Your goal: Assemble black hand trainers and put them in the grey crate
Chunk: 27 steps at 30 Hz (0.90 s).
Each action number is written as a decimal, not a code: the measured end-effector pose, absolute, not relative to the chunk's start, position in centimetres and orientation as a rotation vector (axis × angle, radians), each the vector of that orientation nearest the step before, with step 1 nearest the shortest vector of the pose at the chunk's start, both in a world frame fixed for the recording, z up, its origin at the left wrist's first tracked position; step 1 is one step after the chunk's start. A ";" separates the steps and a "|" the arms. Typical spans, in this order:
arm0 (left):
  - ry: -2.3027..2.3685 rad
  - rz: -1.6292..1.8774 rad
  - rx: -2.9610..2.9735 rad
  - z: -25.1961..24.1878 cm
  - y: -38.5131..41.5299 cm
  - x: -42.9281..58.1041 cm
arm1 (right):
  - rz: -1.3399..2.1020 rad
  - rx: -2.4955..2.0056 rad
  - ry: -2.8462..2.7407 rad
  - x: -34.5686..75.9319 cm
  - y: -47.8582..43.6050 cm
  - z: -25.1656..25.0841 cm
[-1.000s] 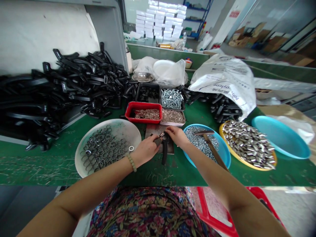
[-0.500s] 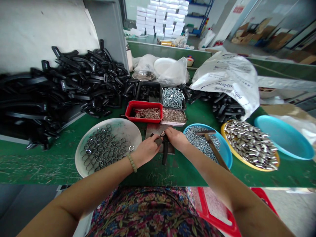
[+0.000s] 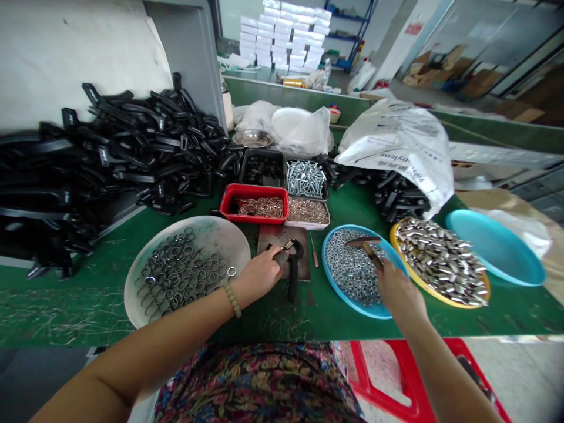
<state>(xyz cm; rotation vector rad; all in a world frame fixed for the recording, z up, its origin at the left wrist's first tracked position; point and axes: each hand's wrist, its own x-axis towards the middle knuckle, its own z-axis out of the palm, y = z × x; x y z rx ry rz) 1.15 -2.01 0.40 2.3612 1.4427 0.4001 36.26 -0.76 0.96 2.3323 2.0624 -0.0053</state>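
Note:
My left hand (image 3: 259, 275) is closed round a dark part with a shiny metal end (image 3: 288, 244), whose exact kind I cannot make out. Its tip is over a flat metal plate (image 3: 304, 271) on the bench. Beside that tip, a black part with a round head and a straight handle (image 3: 293, 282) lies partly on the plate. My right hand (image 3: 400, 296) is wrapped round the wooden handle of a hammer (image 3: 370, 249), whose head rests over a blue bowl (image 3: 325, 264) of small metal nuts. A thin screwdriver with a reddish handle (image 3: 314, 255) lies between plate and bowl.
At left are a white basin of metal rings (image 3: 238, 238) and a large heap of black handles (image 3: 150, 141). Behind the plate stand a red tray (image 3: 255, 220) of pins and a tray of screws (image 3: 306, 179). A yellow bowl (image 3: 440, 292) of metal sleeves is at right.
My right hand has left the part beside my left hand, moved right and taken hold of the hammer's handle. The screwdriver now shows. My left hand keeps its grip.

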 end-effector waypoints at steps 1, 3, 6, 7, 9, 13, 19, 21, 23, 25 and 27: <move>1.449 0.389 2.372 0.4 -2.0 1.2 | -0.051 2.366 2.133 35.1 -1.2 1.0; 1.465 0.370 2.394 0.4 -2.0 1.2 | -0.213 2.398 2.315 31.8 -1.9 1.8; 1.483 0.355 2.395 0.5 -2.0 1.3 | -0.578 2.213 2.561 26.4 -2.6 3.9; 1.485 0.356 2.388 0.6 -2.0 1.3 | -0.651 2.151 2.626 25.1 -2.7 4.7; 1.479 0.374 2.381 0.6 -1.9 1.3 | -0.700 2.137 2.726 23.3 -2.6 5.7; 1.470 0.381 2.394 0.3 -1.8 1.3 | -0.761 2.109 2.675 22.4 -2.1 6.0; 1.457 0.367 2.405 0.2 -1.9 1.2 | -0.744 2.170 2.673 22.3 -2.2 5.5; 1.474 0.355 2.406 0.3 -1.8 1.2 | -0.761 2.061 2.618 22.1 -2.1 5.6; 1.481 0.348 2.397 0.3 -1.8 1.3 | -0.743 2.066 2.645 22.0 -1.9 5.8; 1.483 0.356 2.388 0.2 -2.0 1.5 | -0.715 2.159 2.701 22.0 -1.9 5.9; 1.492 0.353 2.386 0.1 -2.3 1.6 | -0.743 2.139 2.682 22.1 -2.0 5.9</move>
